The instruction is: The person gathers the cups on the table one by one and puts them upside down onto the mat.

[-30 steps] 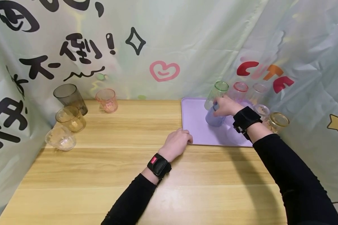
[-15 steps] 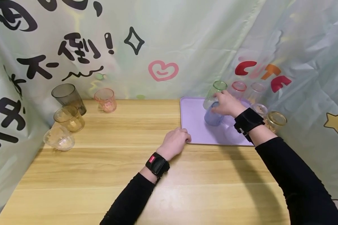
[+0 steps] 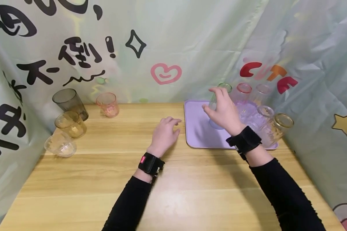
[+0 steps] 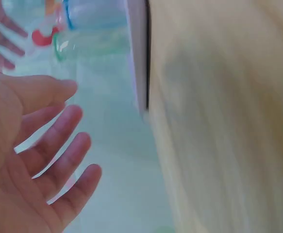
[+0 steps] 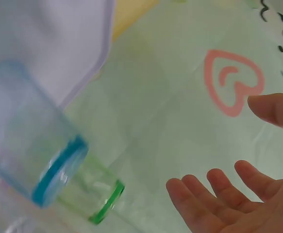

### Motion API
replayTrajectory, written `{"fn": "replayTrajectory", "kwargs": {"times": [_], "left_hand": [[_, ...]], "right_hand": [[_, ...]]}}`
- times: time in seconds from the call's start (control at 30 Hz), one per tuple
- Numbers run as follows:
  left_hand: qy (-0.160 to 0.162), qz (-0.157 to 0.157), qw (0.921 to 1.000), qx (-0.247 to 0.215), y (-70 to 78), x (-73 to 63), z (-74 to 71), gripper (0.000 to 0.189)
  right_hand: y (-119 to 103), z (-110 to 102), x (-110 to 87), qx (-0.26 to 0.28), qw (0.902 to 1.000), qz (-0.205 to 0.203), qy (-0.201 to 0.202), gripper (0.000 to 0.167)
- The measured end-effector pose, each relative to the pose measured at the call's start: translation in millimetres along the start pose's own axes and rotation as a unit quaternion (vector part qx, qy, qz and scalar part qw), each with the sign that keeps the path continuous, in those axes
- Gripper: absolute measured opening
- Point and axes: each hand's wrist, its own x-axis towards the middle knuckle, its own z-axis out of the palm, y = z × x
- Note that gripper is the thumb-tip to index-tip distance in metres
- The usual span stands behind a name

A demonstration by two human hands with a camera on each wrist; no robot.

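Observation:
Above the lilac tray (image 3: 196, 136), my right hand (image 3: 224, 112) hovers with its fingers spread and nothing in them. Behind and under it a blue glass (image 3: 215, 125) stands on the tray, mostly hidden in the head view. The right wrist view shows the blue glass (image 5: 29, 131) apart from the fingers, with a green-rimmed glass (image 5: 95, 194) beside it. My left hand (image 3: 163, 134) is over the wooden table just left of the tray, thumb and fingers loosely extended. It holds nothing in the left wrist view, where the tray's edge (image 4: 139, 58) lies beyond the fingertips.
Red-rimmed (image 3: 244, 93), clear (image 3: 261, 94) and amber-rimmed (image 3: 281, 125) glasses crowd the tray's right side. At the table's left stand a grey glass (image 3: 70, 104), an amber glass (image 3: 72, 125), a clear cup (image 3: 60, 146) and a pink cup (image 3: 108, 106). Printed cloth (image 3: 202, 48) encloses the back and sides.
My right hand has let go of the blue glass and risen off it, fingers spreading. My left hand has left the tray's front corner, moving left and farther back.

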Motion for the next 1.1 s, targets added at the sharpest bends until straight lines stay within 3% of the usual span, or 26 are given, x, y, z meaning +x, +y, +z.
{"fn": "replayTrajectory", "kwargs": {"times": [0.1,0.27,0.4,0.5,0.67,0.87,1.0,1.1], "left_hand": [[0.045,-0.022,0.9986,-0.018,-9.8,1.9,-9.4,0.041],[0.109,-0.063,0.9908,-0.050,-26.7,5.1,-22.8,0.043],[0.148,-0.106,0.9806,-0.073,-40.8,5.9,-34.4,0.051],[0.183,-0.135,0.9698,-0.088,-53.0,5.0,-45.4,0.060],[0.247,-0.192,0.9442,-0.103,-77.6,3.0,-63.3,0.077],[0.309,-0.271,0.9030,-0.125,-111.2,2.1,-82.8,0.090],[0.339,-0.303,0.8791,-0.144,-132.9,1.5,-92.0,0.096],[0.337,-0.330,0.8660,-0.166,-147.1,0.5,-96.0,0.104]], "right_hand": [[-9,10,-10.2,0.020,0.9995,-0.012,0.019,0.062],[-20,29,-28.0,0.046,0.9985,-0.025,0.015,0.063],[-25,42,-41.2,0.041,0.9989,-0.019,-0.015,0.061],[-27,52,-49.6,0.034,0.9975,-0.002,-0.063,0.059],[-25,65,-58.5,0.011,0.9890,0.031,-0.144,0.054],[-17,75,-61.4,-0.030,0.9741,0.033,-0.222,0.046],[-13,80,-62.5,-0.031,0.9659,0.032,-0.255,0.036],[-11,83,-63.8,-0.035,0.9628,0.035,-0.266,0.029]]}}
